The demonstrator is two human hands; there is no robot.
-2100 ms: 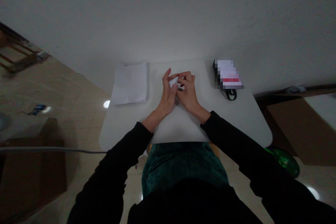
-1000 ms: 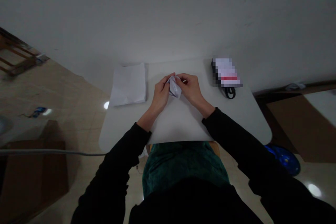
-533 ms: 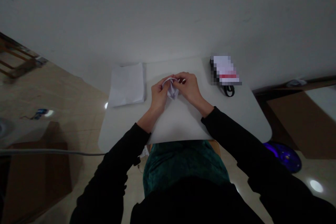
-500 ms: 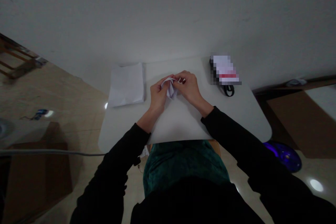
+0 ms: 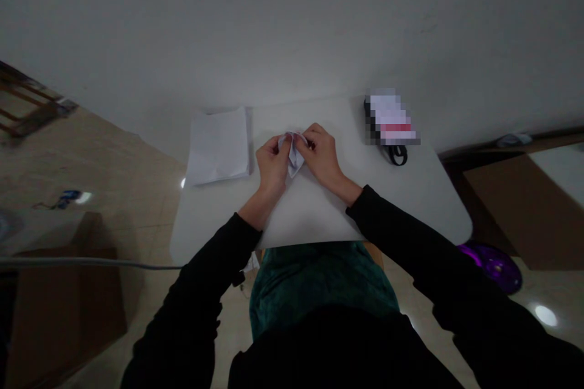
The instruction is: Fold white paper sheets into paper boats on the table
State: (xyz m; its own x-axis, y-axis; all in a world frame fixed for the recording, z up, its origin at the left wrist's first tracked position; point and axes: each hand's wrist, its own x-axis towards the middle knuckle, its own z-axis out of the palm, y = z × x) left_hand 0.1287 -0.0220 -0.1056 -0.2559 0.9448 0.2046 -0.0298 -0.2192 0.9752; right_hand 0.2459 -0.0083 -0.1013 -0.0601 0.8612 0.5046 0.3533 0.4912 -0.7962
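Change: the folded paper now sits lower and more upright between the hands than a second ago.
Left hand: grip pinching the paper's left edge.
Right hand: grip closed on its top.
Place: above the bench, right of the paper stack.
Meaning: the fold looks tighter.

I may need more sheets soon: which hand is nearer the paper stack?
Left. The left hand is just right of the paper stack; the right hand lies farther right.
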